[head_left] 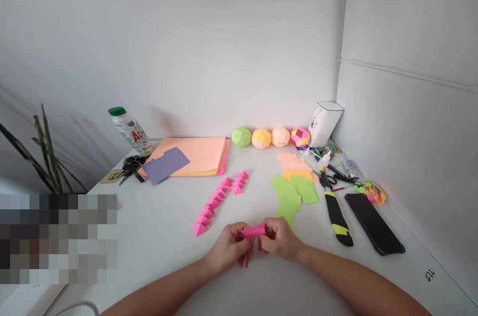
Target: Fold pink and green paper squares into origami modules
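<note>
Pink paper (254, 231), half-folded, was pinched between fingers of my left hand (227, 248) and right hand (280, 240); folded pink units (218, 201) lined mid-frame, green sheets (293, 194) right of centre lay unfolded.

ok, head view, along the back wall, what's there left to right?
Bottle → paper stack → green ball → yellow ball → peach ball → pink-patterned ball → white box.
</note>
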`<state>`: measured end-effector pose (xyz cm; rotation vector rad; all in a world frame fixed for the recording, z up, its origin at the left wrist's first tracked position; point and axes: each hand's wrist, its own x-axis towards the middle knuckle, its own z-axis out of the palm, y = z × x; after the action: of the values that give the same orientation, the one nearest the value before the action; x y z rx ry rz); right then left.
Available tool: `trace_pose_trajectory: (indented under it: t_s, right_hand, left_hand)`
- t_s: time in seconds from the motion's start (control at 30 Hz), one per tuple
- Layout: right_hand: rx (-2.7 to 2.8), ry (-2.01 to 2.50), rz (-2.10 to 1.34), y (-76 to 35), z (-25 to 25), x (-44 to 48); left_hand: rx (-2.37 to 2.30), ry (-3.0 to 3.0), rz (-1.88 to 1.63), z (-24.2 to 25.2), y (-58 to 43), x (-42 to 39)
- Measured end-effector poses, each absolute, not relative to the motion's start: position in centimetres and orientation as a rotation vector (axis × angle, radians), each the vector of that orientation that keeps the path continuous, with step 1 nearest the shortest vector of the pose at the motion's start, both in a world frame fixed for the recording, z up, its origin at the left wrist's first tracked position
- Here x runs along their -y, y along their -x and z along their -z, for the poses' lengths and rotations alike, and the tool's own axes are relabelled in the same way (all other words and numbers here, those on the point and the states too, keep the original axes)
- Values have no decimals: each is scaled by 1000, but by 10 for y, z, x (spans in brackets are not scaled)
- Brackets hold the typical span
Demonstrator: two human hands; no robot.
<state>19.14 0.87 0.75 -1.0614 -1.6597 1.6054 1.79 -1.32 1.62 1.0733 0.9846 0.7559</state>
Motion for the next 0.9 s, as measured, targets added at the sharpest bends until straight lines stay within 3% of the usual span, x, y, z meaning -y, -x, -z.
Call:
trace_pose_trajectory:
  t_s: [0.23, 0.5, 0.9]
  right_hand:
    - [1414, 993, -1684, -196, -12, -16]
    - [1654, 971, -1654, -191, -11, -14]
    - [1457, 1026, -1702, -199, -5, -19]
  left_hand:
    - [-932, -1012, -784, -14, -14, 4]
    - [-895, -1052, -723, -14, -17, 3]
    - [-887, -924, -823, -15, -15, 4]
